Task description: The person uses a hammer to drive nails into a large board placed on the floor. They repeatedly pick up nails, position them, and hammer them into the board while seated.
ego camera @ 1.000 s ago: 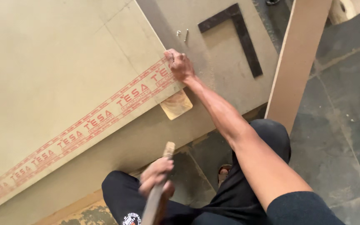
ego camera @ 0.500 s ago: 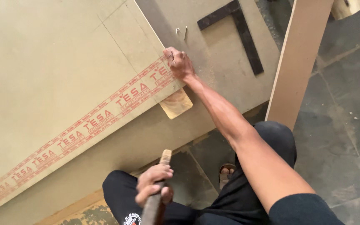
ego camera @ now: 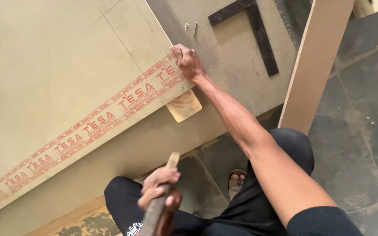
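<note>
A large pale fibreboard sheet (ego camera: 57, 74) with a red printed band along its near edge lies over a lower board (ego camera: 224, 87). My right hand (ego camera: 190, 61) reaches to the sheet's right corner. Its fingers are pinched on what looks like a small nail standing on the edge. My left hand (ego camera: 159, 188) is low in the view above my knee. It is closed around a wooden-handled tool (ego camera: 171, 161) whose blurred grey end points toward the camera.
A small wood block (ego camera: 184, 106) sticks out from under the sheet's corner. A black metal square (ego camera: 252, 28) and two loose nails (ego camera: 190, 27) lie on the lower board. A tall plank (ego camera: 318, 65) leans at the right. Dark stone floor (ego camera: 364, 131) and my sandalled foot (ego camera: 237, 180) are below.
My left hand with the tool has shifted very slightly. My right hand stays pinched at the sheet's corner.
</note>
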